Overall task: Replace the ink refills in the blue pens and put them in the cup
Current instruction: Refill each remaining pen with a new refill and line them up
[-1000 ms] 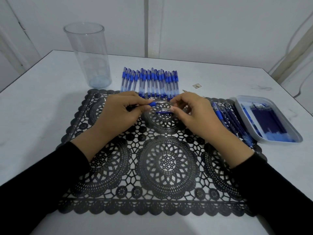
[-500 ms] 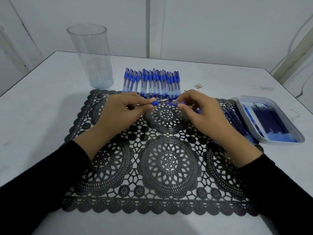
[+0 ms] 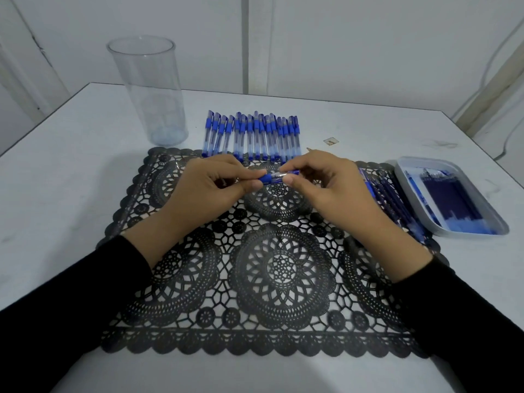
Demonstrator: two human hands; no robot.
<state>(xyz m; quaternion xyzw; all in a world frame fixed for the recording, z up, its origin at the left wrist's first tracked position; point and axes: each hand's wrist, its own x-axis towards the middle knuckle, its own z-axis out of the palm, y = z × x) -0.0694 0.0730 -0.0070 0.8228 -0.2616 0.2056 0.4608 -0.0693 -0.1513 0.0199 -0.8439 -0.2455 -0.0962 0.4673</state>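
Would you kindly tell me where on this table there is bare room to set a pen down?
Free: the mat's near half between the sleeves; the table left of the mat, this side of the cup. Crowded: pen row at the mat's far edge; loose refills and tray at right.

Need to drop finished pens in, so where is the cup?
Head view: the cup stands upright at the far left of the table, just beyond the mat and left of the pen row.
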